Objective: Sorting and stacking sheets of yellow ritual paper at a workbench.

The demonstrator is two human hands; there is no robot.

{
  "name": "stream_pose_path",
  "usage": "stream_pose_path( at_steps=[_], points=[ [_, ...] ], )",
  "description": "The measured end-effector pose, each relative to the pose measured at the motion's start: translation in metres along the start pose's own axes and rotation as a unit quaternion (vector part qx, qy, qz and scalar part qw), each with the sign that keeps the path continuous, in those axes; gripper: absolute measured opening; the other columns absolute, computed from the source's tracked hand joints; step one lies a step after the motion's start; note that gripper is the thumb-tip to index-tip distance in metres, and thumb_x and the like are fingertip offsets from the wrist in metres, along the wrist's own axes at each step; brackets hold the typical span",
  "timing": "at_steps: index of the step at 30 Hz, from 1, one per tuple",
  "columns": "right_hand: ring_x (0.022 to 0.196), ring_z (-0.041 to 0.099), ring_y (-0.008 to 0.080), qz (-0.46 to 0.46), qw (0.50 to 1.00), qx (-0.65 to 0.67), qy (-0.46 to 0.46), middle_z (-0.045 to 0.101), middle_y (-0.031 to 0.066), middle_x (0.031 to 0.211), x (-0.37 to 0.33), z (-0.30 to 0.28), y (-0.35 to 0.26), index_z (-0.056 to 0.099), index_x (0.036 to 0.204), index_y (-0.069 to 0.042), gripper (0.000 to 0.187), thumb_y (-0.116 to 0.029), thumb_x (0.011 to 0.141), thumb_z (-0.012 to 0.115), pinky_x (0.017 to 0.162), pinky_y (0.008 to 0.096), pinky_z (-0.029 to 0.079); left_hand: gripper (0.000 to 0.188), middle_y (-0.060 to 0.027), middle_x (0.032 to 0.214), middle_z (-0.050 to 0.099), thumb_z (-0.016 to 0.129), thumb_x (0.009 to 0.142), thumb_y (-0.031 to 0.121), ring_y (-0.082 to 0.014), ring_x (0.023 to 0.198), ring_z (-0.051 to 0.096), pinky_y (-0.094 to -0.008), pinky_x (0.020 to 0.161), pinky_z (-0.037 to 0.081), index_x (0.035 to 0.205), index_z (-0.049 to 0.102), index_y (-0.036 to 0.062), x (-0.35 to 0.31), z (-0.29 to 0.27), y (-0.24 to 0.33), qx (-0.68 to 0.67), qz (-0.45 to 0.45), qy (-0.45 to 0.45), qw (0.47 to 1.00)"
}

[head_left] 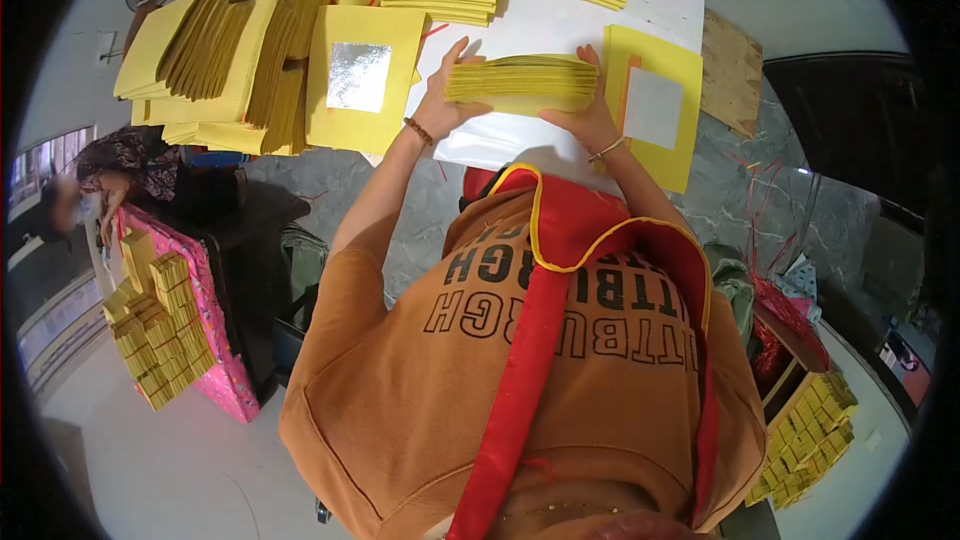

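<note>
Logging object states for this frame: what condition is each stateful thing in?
Thick stack of yellow paper sheets: squared up, clamped at both ends by left hand and right hand.
Yellow sheet with silver foil square: flat, face up.
Yellow sheet with white square: flat, face up.
Pink patterned box: open, packed with yellow bundles.

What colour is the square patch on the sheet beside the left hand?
Shiny silver, on the yellow sheet beside the left hand; head view.
</note>
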State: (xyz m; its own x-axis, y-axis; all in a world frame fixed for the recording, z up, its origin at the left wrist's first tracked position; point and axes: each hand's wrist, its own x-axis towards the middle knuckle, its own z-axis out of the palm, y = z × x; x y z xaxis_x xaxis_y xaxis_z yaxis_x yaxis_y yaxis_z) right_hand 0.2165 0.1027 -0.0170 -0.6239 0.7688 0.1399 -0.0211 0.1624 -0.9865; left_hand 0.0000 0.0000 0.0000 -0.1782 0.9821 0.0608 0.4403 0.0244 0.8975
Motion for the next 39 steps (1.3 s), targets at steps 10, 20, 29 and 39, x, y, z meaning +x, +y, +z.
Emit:
stream_pose_path(
  at_steps=[10,20,29,39],
  points=[
    [0.099,0.049,0.0200,0.072,0.997,-0.007,0.030,0.048,0.0120,0.107,0.018,0.005,0.010,0.038,0.116,0.001,0.070,-0.013,0.059,0.076,0.086,0.0307,0.041,0.085,-0.0157,0.108,0.053,0.073,0.063,0.008,-0.0241,0.100,0.053,-0.0333,0.088,0.042,0.131,0.022,0.0082,0.019,-0.011,-0.010,-0.046,-0.041,-0.001,0.998],
    [0.102,0.050,0.0202,0.210,0.974,0.030,0.076,0.050,0.0139,0.112,0.026,0.002,-0.009,0.036,0.121,0.005,0.070,-0.023,0.068,0.072,0.086,0.0304,0.041,0.076,-0.0225,0.124,0.042,0.057,0.081,0.029,-0.0301,0.112,0.045,-0.0341,0.094,0.035,0.133,0.009,0.0031,0.018,0.002,-0.001,-0.088,-0.142,0.024,0.986],
    [0.107,0.047,0.0239,0.145,0.979,0.004,0.141,0.042,0.0164,0.121,0.020,0.006,0.001,0.022,0.129,0.003,0.086,-0.022,0.065,0.073,0.091,0.0315,0.038,0.072,-0.0289,0.109,0.051,0.049,0.083,0.035,-0.0398,0.101,0.051,-0.0375,0.086,0.040,0.134,0.008,0.0045,0.018,0.009,0.010,0.043,-0.159,0.038,0.986],
    [0.112,0.039,0.0285,0.193,0.979,0.055,0.034,0.046,0.0210,0.115,0.032,0.011,-0.010,0.042,0.115,0.004,0.060,-0.024,0.068,0.066,0.091,0.0372,0.034,0.071,-0.0272,0.106,0.052,0.059,0.077,0.030,-0.0358,0.094,0.055,-0.0381,0.083,0.041,0.130,0.021,0.0006,0.027,-0.016,0.029,0.042,-0.208,0.084,0.973]
  ],
)
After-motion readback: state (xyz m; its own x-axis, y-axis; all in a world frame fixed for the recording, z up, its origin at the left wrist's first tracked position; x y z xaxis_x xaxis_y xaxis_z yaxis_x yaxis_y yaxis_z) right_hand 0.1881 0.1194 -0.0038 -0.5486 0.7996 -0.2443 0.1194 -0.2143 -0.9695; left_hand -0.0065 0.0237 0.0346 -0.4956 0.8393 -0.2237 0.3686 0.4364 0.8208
